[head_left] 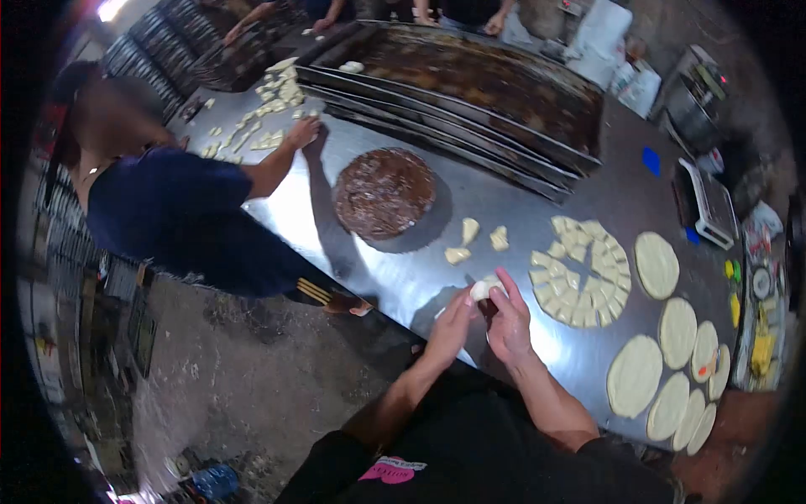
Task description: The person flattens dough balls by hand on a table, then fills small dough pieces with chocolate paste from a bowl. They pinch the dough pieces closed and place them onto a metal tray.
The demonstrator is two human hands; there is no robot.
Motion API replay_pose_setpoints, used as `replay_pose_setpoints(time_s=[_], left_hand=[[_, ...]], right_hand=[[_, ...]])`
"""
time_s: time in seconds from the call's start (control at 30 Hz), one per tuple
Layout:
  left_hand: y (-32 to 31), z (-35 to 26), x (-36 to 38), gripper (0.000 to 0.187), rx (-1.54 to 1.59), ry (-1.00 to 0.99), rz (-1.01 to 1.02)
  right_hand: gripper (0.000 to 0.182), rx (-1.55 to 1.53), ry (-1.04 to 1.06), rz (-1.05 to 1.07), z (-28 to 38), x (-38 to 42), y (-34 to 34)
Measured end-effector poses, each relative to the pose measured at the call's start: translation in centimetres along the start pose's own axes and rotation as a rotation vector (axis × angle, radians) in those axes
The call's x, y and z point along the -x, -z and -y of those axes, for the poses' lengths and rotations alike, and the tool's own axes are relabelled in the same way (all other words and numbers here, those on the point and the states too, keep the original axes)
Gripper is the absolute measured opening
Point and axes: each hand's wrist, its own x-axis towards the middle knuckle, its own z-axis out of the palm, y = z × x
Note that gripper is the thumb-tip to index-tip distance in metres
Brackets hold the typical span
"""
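Note:
Between my left hand (452, 329) and my right hand (509, 323) is a small piece of pale dough (484, 289), held by the fingers of both above the metal table (470, 189). Three loose dough pieces (470, 229) lie just beyond my hands. To the right is a round of dough cut into many small pieces (564, 296), with a cross-shaped gap in its middle. A round brown mass (385, 193) sits on the table beyond my left hand.
Stacked dark trays (470, 84) stand at the back. Flat dough discs (634, 375) lie at the right, near a scale (707, 202). A co-worker in dark clothes (168, 218) reaches over dough pieces (281, 88) at the left. Other people's arms show at the far side.

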Motion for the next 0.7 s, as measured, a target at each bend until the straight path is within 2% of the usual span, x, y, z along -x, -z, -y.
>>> replay_pose_setpoints(time_s=[0.03,0.1,0.13,0.2,0.23,0.3,0.33,0.4,0.43,0.53,0.6,0.67,0.7], left_hand=[[1.1,-0.1,-0.2,0.042,0.008,-0.017,-0.02],[2.9,0.0,-0.7,0.045,-0.628,-0.275,-0.053],[3.8,-0.7,-0.8,0.045,-0.615,-0.275,-0.064],[6.3,-2.3,-0.5,0.046,-0.501,-0.292,-0.128],[7.8,-2.9,-0.5,0.047,-0.467,-0.264,-0.122],[11.3,-2.1,-0.9,0.039,-0.51,-0.278,-0.179],[12.8,-2.4,-1.0,0.037,-0.544,-0.278,-0.201],[15.0,-3.2,-0.9,0.03,-0.524,-0.167,-0.232],[16.2,-3.3,-0.8,0.03,-0.522,-0.145,-0.238],[17.9,-2.6,-1.0,0.03,-0.499,-0.133,-0.25],[18.5,-2.2,-1.8,0.03,-0.483,-0.147,-0.25],[17.9,-1.8,-3.1,0.028,-0.199,-0.02,-0.186],[17.5,-1.1,-4.1,0.032,-0.02,0.044,-0.166]], right_hand=[[0.059,-0.004,-0.018,-0.038,-1.0,-0.9,-0.6],[0.058,0.109,-0.016,-0.048,-2.8,-3.6,-1.3],[0.058,0.124,-0.022,-0.043,-3.4,-5.5,-2.0],[0.054,0.852,0.147,0.052,-4.3,-10.0,-4.0],[0.054,0.864,0.14,0.056,-4.7,-12.0,-5.2],[0.052,1.473,0.892,0.348,-5.4,-15.5,-7.7],[0.052,1.482,0.881,0.357,-5.7,-16.8,-8.6],[0.049,1.658,1.022,0.709,-6.1,-19.0,-10.2],[0.047,1.764,1.062,0.798,-6.4,-19.9,-10.4],[0.044,1.952,0.99,0.938,-7.0,-20.1,-10.4],[0.045,1.908,1.04,0.95,-7.3,-20.1,-10.2],[0.047,1.895,0.804,0.822,-7.2,-19.9,-10.6],[0.045,1.852,0.786,0.716,-7.3,-20.0,-10.8]])
